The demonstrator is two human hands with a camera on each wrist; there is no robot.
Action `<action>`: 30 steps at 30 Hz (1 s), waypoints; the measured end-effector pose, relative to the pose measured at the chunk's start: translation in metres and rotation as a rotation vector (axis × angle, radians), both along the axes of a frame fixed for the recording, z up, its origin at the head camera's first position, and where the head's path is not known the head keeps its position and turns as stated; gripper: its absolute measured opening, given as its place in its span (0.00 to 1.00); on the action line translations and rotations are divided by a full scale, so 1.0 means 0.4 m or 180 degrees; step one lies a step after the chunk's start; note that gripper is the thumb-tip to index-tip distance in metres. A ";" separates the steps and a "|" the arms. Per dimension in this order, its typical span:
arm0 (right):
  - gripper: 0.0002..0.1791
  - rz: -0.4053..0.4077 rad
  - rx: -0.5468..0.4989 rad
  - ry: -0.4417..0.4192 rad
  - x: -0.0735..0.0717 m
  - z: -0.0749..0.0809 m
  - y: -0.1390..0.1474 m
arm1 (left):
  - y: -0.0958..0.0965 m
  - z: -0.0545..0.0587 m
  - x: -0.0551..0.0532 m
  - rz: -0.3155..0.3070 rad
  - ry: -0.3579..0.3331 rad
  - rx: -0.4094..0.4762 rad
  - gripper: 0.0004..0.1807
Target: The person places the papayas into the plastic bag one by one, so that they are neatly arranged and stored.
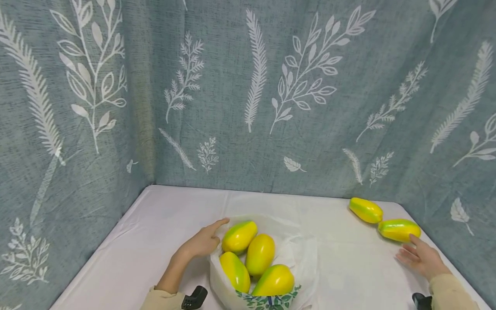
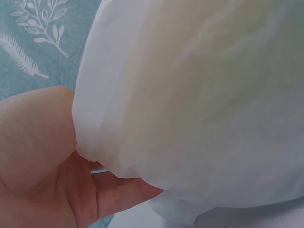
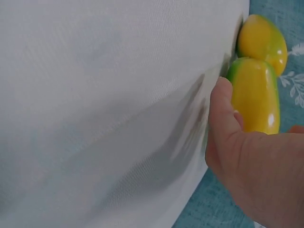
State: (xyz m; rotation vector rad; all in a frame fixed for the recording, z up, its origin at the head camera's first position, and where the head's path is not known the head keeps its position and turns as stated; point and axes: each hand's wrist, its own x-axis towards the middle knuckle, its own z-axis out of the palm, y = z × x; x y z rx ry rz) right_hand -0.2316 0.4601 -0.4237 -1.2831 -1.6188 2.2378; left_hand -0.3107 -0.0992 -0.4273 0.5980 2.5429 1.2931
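Note:
A white plastic bag (image 1: pixel 306 254) with a green leaf print stands with its mouth spread, several yellow-green mangoes (image 1: pixel 260 255) inside. At its left rim is my left hand (image 1: pixel 202 242), holding the edge. In the left wrist view, the bag's thin film (image 2: pixel 199 109) passes between the thumb side and the fingers of that hand (image 2: pixel 42 166). Two more mangoes lie at the table's far right: a rear one (image 1: pixel 366 210) and a nearer one (image 1: pixel 399 230), end to end. Beside the nearer mango (image 3: pixel 254 97), my right hand (image 1: pixel 424 258) has its fingers extended, not wrapped around it.
A white cloth covers the table (image 1: pixel 174 206). Blue-green curtains (image 1: pixel 224 94) with white leaf prints hang behind it and along both sides. The two loose mangoes lie close to the table's right rear corner.

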 end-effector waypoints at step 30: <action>0.42 -0.0269 0.0231 -0.0015 -0.042 -0.036 0.059 | -0.002 -0.006 -0.005 0.0000 -0.0035 0.0077 0.32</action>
